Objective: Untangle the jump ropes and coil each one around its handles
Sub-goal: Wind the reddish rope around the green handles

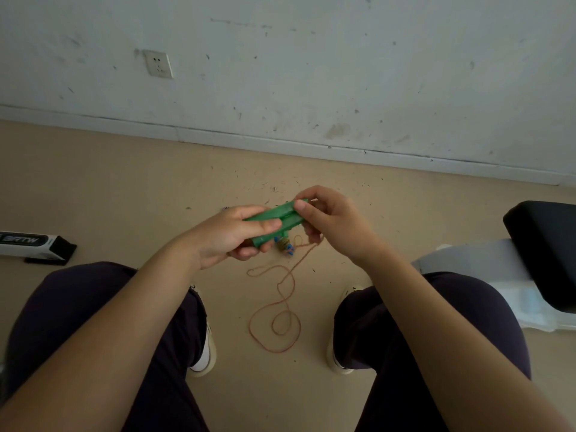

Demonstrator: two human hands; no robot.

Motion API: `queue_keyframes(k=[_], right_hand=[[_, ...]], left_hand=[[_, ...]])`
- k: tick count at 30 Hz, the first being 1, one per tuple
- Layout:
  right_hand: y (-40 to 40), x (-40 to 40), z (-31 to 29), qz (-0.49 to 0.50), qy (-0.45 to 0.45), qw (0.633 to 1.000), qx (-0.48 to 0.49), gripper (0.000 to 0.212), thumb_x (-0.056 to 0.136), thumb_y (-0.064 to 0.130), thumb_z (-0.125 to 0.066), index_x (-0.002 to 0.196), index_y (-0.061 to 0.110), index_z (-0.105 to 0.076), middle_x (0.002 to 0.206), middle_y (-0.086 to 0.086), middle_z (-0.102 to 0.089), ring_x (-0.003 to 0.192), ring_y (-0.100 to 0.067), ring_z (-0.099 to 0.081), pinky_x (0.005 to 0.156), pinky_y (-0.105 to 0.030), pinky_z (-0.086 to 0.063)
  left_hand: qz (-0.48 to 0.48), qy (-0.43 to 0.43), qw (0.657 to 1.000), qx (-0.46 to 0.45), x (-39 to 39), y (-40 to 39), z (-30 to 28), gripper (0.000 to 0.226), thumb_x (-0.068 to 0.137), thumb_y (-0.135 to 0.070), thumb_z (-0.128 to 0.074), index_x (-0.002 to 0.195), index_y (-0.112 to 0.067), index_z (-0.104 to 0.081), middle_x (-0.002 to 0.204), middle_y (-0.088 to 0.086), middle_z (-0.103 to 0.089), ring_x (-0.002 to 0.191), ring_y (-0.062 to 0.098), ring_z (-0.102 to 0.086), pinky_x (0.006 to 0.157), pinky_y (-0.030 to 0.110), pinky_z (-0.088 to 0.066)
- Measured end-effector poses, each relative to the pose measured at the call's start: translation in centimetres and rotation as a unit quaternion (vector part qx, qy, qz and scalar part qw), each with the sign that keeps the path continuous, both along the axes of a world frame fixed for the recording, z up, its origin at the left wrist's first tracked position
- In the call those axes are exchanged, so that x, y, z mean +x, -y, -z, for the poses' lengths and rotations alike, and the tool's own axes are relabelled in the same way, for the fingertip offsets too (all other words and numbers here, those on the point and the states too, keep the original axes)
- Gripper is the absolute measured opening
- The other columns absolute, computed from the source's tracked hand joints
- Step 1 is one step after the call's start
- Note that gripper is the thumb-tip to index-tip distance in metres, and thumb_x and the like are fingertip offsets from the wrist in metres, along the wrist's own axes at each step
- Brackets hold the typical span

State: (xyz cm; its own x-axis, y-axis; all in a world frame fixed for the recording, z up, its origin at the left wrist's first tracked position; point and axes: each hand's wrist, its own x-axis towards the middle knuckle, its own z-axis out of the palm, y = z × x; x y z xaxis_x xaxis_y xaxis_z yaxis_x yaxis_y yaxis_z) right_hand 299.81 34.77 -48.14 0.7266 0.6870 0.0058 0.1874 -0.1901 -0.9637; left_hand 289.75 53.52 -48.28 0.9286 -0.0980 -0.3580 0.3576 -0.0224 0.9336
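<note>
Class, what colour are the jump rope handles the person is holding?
Green plastic jump rope handles, clearest in the head view.

A plain, bare indoor room, possibly a spare or utility room. A scuffed white wall [343, 73] with a wall socket [158, 64] meets a beige floor [124, 188] strewn with small dark debris. A black padded seat [545, 244] stands at the right edge.

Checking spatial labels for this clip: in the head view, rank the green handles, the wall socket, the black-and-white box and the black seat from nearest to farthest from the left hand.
From the left hand:
1. Green handles, gripped in it.
2. Black-and-white box, on the floor at left.
3. Wall socket, up on the wall.
4. Black seat, far right.
</note>
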Motion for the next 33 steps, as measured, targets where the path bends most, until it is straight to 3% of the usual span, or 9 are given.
queue_keyframes(k=[4, 9, 16, 20, 24, 28, 33], right_hand=[[0.2, 0.2, 0.0, -0.027, -0.020, 0.999, 0.014, 0.010, 0.095, 0.016, -0.062, 0.086, 0.013, -0.063, 0.054, 0.003, -0.051, 0.048, -0.014, -0.038, 0.045, -0.025, -0.033], [0.6, 0.2, -0.3, -0.063, -0.022, 0.998, -0.011, 0.015, 0.095, 0.015, -0.060, 0.092, 0.001, -0.059, 0.052, 0.011, -0.053, 0.045, -0.003, -0.039, 0.045, -0.016, -0.033], [0.7, 0.2, -0.6, -0.064, -0.034, 0.997, -0.017, 0.019, 0.097, 0.014, -0.058, 0.096, -0.005, -0.058, 0.052, 0.008, -0.049, 0.045, -0.007, -0.037, 0.044, -0.016, -0.032], [0.8, 0.6, -0.7, 0.032, -0.056, 0.998, 0.021, 0.017, 0.097, 0.027, -0.058, 0.094, 0.010, -0.059, 0.057, 0.003, -0.050, 0.049, -0.013, -0.040, 0.049, -0.027, -0.037], [1.2, 1.5, -0.6, 0.128, -0.058, 0.990, 0.025, 0.011, 0.095, 0.019, -0.063, 0.098, 0.011, -0.055, 0.069, 0.000, -0.058, 0.055, -0.014, -0.049, 0.058, -0.032, -0.045], [0.9, 1.0, -0.4, 0.117, 0.014, 0.992, -0.053, 0.008, 0.089, 0.013, -0.070, 0.093, 0.010, -0.065, 0.074, 0.002, -0.062, 0.055, -0.006, -0.052, 0.055, -0.020, -0.046], [0.3, -0.2, -0.6, 0.008, 0.061, 0.990, -0.125, 0.006, 0.081, 0.012, -0.078, 0.081, 0.011, -0.071, 0.062, 0.015, -0.064, 0.051, 0.005, -0.053, 0.053, -0.010, -0.043]], left_hand=[[0.056, -0.029, 0.998, 0.015, -0.2, -0.1, -0.3, 0.036, 0.085, -0.034, -0.063, 0.113, -0.011, -0.063, 0.080, 0.012, -0.067, 0.045, 0.014, -0.047, 0.039, 0.019, -0.025], [0.106, -0.037, 0.993, 0.034, -0.2, -0.1, -0.4, 0.046, 0.088, -0.040, -0.060, 0.119, -0.006, -0.064, 0.089, 0.015, -0.072, 0.050, 0.017, -0.054, 0.039, 0.019, -0.031], [0.079, -0.007, 0.993, 0.088, -0.4, 0.4, -0.1, 0.047, 0.085, -0.050, -0.060, 0.105, -0.008, -0.065, 0.068, 0.001, -0.061, 0.048, 0.011, -0.041, 0.044, 0.020, -0.031], [-0.017, 0.050, 0.998, 0.038, -0.1, 0.0, 0.1, 0.038, 0.087, -0.045, -0.059, 0.097, -0.008, -0.063, 0.066, 0.001, -0.058, 0.044, 0.009, -0.036, 0.042, 0.019, -0.029], [-0.193, 0.105, 0.975, -0.037, 0.4, -0.5, 0.0, 0.032, 0.093, -0.040, -0.055, 0.095, -0.008, -0.060, 0.065, -0.001, -0.060, 0.044, 0.010, -0.043, 0.042, 0.021, -0.034], [-0.244, 0.105, 0.962, 0.063, 0.5, -0.4, 0.3, 0.024, 0.101, -0.032, -0.054, 0.096, -0.010, -0.060, 0.070, 0.001, -0.067, 0.047, 0.014, -0.053, 0.043, 0.025, -0.040], [-0.113, 0.046, 0.966, 0.228, 0.5, -0.2, 1.0, 0.028, 0.094, -0.040, -0.064, 0.089, -0.012, -0.062, 0.066, 0.000, -0.064, 0.039, 0.004, -0.044, 0.041, 0.017, -0.034]])
